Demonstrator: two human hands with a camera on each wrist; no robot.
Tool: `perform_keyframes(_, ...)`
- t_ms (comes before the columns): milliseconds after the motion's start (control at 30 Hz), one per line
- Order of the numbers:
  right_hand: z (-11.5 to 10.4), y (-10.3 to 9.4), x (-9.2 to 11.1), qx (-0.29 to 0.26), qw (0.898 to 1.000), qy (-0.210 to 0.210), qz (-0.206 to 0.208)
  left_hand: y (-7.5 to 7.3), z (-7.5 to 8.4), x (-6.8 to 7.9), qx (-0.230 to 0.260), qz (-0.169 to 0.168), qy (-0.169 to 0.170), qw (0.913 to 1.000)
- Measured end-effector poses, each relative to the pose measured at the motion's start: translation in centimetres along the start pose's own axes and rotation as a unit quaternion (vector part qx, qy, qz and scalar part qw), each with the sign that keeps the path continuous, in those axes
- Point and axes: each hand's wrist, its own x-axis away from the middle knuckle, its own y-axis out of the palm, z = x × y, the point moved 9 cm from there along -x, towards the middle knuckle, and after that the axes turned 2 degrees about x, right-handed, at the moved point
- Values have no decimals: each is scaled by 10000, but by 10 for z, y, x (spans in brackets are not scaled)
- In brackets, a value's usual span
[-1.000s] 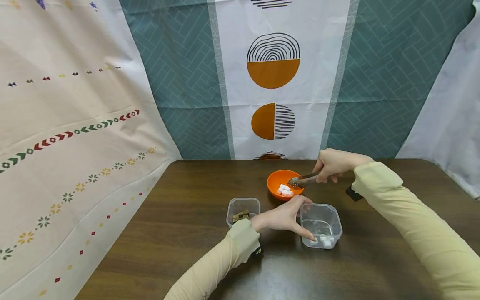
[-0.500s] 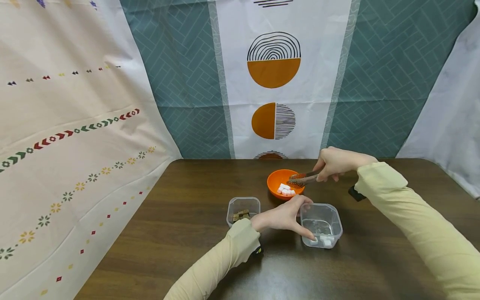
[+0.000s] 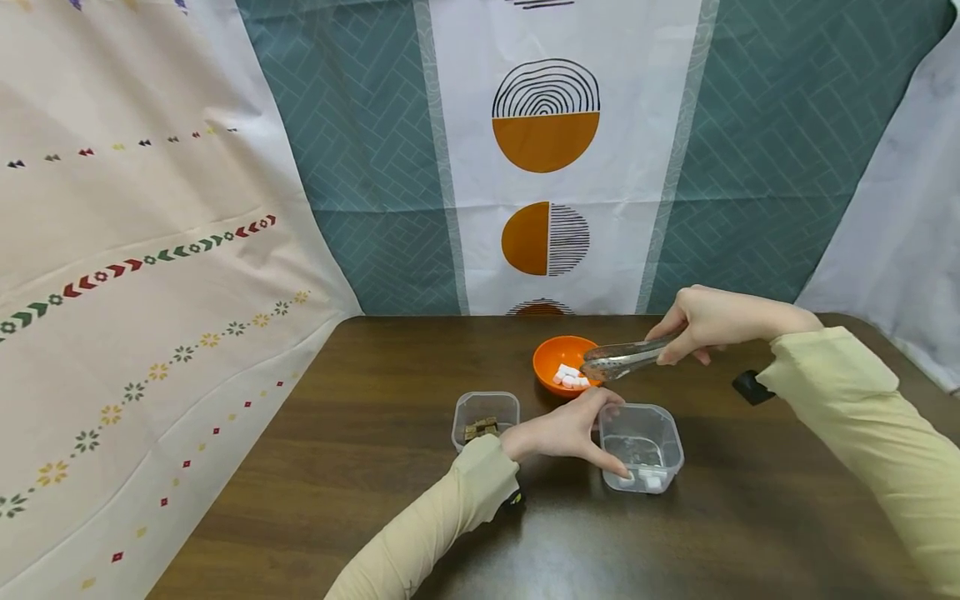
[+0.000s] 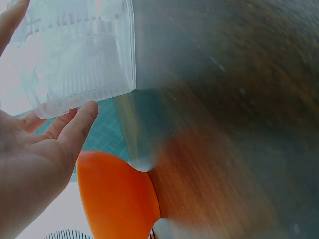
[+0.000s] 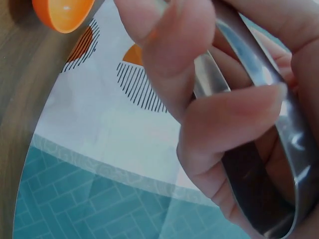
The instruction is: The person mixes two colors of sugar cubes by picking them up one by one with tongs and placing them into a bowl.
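Observation:
In the head view my left hand (image 3: 568, 431) holds the left side of a clear plastic container (image 3: 660, 425), thumb at the near corner and fingers at the far one. White pieces (image 3: 651, 478) lie at that container's near side. My right hand (image 3: 712, 321) grips metal tongs (image 3: 622, 358), whose tips are over the right rim of an orange bowl (image 3: 546, 360). Several pink-and-white marshmallows (image 3: 568, 378) lie in the bowl. The right wrist view shows fingers curled round the tongs' handle (image 5: 296, 144). Whether anything sits between the tips, I cannot tell.
A second clear container (image 3: 467, 410) with brown pieces (image 3: 482, 428) in it stands left of my left hand, partly covered by the sleeve. Everything rests on a dark wooden table (image 3: 337, 467). Patterned cloths (image 3: 360, 167) hang behind and beside it.
My right hand has moved right and slightly up, drawing the tongs from inside the bowl to its right rim. My left hand stays at the container.

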Motion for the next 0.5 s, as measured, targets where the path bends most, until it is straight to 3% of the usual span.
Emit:
perform_keyframes(367,1,1,27,-159,9989,-61,-442,0,2,1,51,49,72,9999)
perform_keyframes(500,2,3,31,-253,9982,9,-544,0,2,0,-172,37,54,9998)
